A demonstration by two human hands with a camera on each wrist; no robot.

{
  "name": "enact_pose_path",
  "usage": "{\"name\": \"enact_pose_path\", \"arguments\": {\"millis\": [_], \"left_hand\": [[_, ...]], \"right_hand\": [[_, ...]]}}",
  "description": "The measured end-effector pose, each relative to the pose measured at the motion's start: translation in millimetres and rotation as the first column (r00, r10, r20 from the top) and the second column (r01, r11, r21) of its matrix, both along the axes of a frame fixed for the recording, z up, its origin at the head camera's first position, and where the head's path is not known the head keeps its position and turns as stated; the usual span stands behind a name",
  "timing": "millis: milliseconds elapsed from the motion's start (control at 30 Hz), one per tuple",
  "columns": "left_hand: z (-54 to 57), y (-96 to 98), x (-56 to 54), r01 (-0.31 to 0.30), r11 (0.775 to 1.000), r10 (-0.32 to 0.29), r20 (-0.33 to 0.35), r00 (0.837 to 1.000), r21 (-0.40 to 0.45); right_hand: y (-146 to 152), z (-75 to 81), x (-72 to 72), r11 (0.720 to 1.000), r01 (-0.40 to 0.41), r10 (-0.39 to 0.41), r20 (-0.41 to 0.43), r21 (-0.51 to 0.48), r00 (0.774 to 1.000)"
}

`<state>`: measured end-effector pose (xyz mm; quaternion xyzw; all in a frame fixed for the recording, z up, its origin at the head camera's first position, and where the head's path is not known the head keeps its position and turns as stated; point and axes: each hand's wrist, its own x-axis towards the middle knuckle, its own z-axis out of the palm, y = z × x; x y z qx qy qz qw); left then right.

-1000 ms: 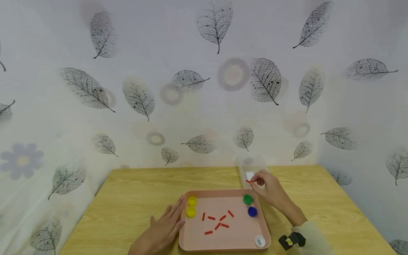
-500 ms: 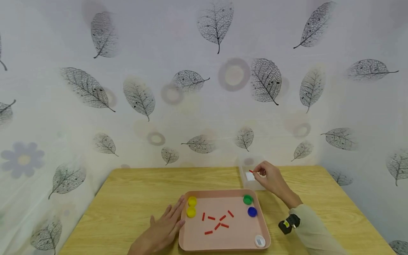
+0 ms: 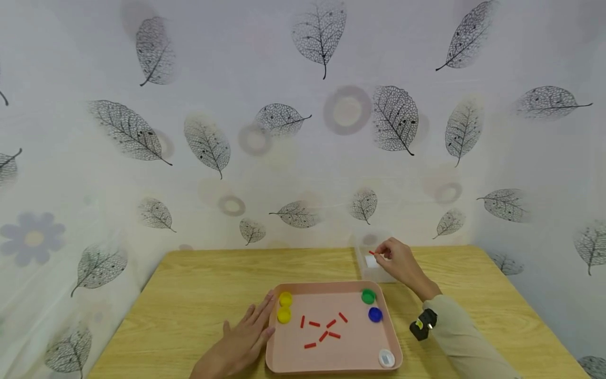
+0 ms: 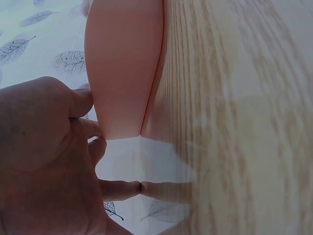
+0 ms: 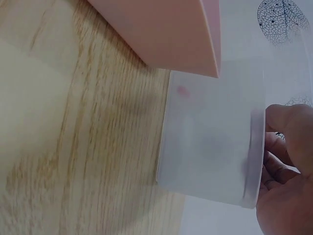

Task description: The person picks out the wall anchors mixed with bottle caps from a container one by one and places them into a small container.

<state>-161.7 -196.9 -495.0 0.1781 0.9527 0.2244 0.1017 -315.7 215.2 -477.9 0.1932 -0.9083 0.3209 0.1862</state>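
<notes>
Over the clear box [image 3: 376, 275], toward the back of the table [image 3: 213, 273], a red stick [image 3: 371, 252] is being held out, pinched between thumb and fingers in the right-hand grip [image 3: 400, 263]. A second ago it was held at the box's near edge; now it has been carried farther back, above the white rectangle [image 3: 371, 261] inside, and more of the pale sleeve [image 3: 466, 334] has been brought into view. Since half a second ago only the slightest shift is seen in the stick. From the right wrist, the fingers are seen just at the box's rim, and the stick is hidden there.

On the other side, no movement: the left-hand grip [image 3: 248, 334] is kept spread, fingers straight, laid against the left wall of the pink tray [image 3: 350, 355]. That contact is confirmed from the left wrist.

In the tray, everything has been left as it was. Seven loose red sticks [image 3: 310, 346] are scattered around the middle, two of them nearly touching. Two yellow caps [image 3: 284, 315] are lined up by the left wall; a green cap [image 3: 368, 296] and a blue cap [image 3: 375, 315] are set near the right, and a white cap [image 3: 386, 358] is tucked into the near right corner.
</notes>
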Motion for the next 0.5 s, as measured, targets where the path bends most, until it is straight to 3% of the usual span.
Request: {"name": "enact_pose_path", "arguments": {"millis": [500], "left_hand": [[-0.4,1.4,0.0,-0.015,1.000,0.015,-0.002,1.000,-0.003]], "right_hand": [[3.6,0.9,1.7,1.000,0.012,-0.012,-0.007,-0.004,1.000]]}}
